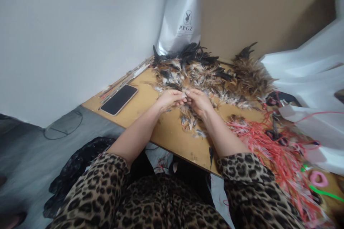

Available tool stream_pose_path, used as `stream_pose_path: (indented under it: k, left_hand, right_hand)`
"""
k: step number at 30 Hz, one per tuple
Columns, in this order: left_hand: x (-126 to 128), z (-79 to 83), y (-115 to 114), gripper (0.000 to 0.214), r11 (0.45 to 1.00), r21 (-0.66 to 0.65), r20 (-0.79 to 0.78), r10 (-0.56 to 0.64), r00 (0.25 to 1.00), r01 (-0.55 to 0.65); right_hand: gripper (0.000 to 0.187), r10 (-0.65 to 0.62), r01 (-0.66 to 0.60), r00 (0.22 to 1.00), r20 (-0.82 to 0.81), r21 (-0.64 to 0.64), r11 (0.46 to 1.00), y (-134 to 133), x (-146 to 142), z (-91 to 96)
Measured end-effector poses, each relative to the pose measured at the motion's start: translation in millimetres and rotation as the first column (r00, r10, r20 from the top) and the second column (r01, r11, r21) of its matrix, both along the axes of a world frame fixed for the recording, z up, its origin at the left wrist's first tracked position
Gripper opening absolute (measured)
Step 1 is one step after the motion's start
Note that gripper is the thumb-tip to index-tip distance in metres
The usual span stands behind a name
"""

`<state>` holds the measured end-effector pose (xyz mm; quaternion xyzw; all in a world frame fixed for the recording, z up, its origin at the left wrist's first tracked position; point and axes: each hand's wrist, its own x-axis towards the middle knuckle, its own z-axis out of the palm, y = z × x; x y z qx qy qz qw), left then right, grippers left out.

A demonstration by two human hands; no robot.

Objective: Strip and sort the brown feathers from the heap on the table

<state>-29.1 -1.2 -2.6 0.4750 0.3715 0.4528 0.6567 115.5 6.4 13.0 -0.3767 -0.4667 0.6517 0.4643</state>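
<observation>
1. Brown, black and white loose feathers lie in a wide heap on the yellow wooden table, just beyond the hands, perhaps so that they are within easy reach.
2. The bare left hand and the bare right hand meet at the fingertips. On each, thumb and forefinger are pinched nearly closed and the other fingers curl inward; what is between them is too small to tell. Such a grip seems to suit something thin and light.
3. Below them is a small mixed feather tuft; whether it hangs or lies, one cannot tell.
4. The flat black-screened phone lies to the left, apart from the feathers, probably to leave the middle free.
5. Thin red and pale plastic strands spread at the right, beside the right forearm.
</observation>
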Motion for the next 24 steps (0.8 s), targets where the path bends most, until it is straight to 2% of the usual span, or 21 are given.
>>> stream_pose_path:
  k: [2, 5, 7, 9, 11, 12, 14, 15, 17, 19, 21, 22, 24]
  left_hand:
    - [-1.5, -0.3, 0.3, 0.018, 1.0, -0.012, 0.023, -0.023, 0.999, 0.023]
    - [-5.0, 1.4, 2.7, 0.018, 0.998, 0.007, 0.039, 0.059, 0.997, -0.059]
    - [-9.2, 3.1, 6.2, 0.018, 0.987, 0.009, 0.093, 0.162, 0.982, -0.163]
    - [-14.5, 4.1, 10.5, 0.016, 0.963, -0.013, 0.16, 0.267, 0.95, -0.268]
    - [-19.5, 3.9, 14.6, 0.015, 0.948, -0.031, 0.218, 0.317, 0.923, -0.318]
    - [-21.4, 3.4, 16.2, 0.014, 0.943, -0.037, 0.236, 0.33, 0.914, -0.331]
    - [-23.3, 2.0, 18.1, 0.013, 0.937, -0.048, 0.255, 0.346, 0.903, -0.345]
    - [-23.3, 1.4, 18.5, 0.012, 0.936, -0.053, 0.255, 0.35, 0.901, -0.349]
    - [-22.4, 0.5, 18.3, 0.012, 0.935, -0.059, 0.249, 0.353, 0.902, -0.35]
    - [-21.0, 0.1, 17.7, 0.013, 0.936, -0.059, 0.248, 0.35, 0.903, -0.346]
    - [-20.2, 0.0, 17.1, 0.015, 0.939, -0.056, 0.258, 0.343, 0.903, -0.34]
    - [-20.1, 0.0, 17.0, 0.016, 0.94, -0.054, 0.262, 0.338, 0.904, -0.336]
    - [-20.5, 0.2, 16.8, 0.017, 0.944, -0.051, 0.263, 0.329, 0.907, -0.327]
  right_hand:
    - [0.03, 0.033, -0.033, 0.999, 0.005, -0.01, 0.999, 1.0, 0.4, -0.4]
    - [0.027, -0.087, 0.084, 0.994, 0.073, 0.043, 0.996, 2.3, -0.8, -4.0]
    - [0.024, -0.18, 0.142, 0.966, 0.188, 0.196, 0.97, 1.0, -2.6, -6.7]
    - [0.018, -0.197, 0.032, 0.905, 0.376, 0.403, 0.914, -3.4, -5.4, -8.3]
    - [0.014, -0.19, -0.218, 0.78, 0.596, 0.543, 0.811, -11.2, -9.6, -8.3]
    - [0.014, -0.199, -0.351, 0.692, 0.694, 0.564, 0.747, -16.0, -12.5, -7.8]
    - [0.017, -0.261, -0.564, 0.489, 0.833, 0.53, 0.633, -25.8, -19.3, -6.3]
    - [0.02, -0.303, -0.636, 0.387, 0.871, 0.49, 0.596, -30.0, -23.1, -5.6]
    - [0.024, -0.383, -0.718, 0.219, 0.898, 0.414, 0.559, -35.7, -30.0, -4.9]
    - [0.028, -0.426, -0.743, 0.12, 0.897, 0.366, 0.56, -37.0, -34.2, -5.2]
    - [0.029, -0.425, -0.727, 0.1, 0.899, 0.358, 0.586, -34.6, -34.2, -5.6]
    - [0.026, -0.414, -0.705, 0.127, 0.901, 0.376, 0.601, -32.6, -32.4, -5.4]
    - [0.018, -0.368, -0.633, 0.259, 0.893, 0.444, 0.634, -27.5, -25.5, -3.3]
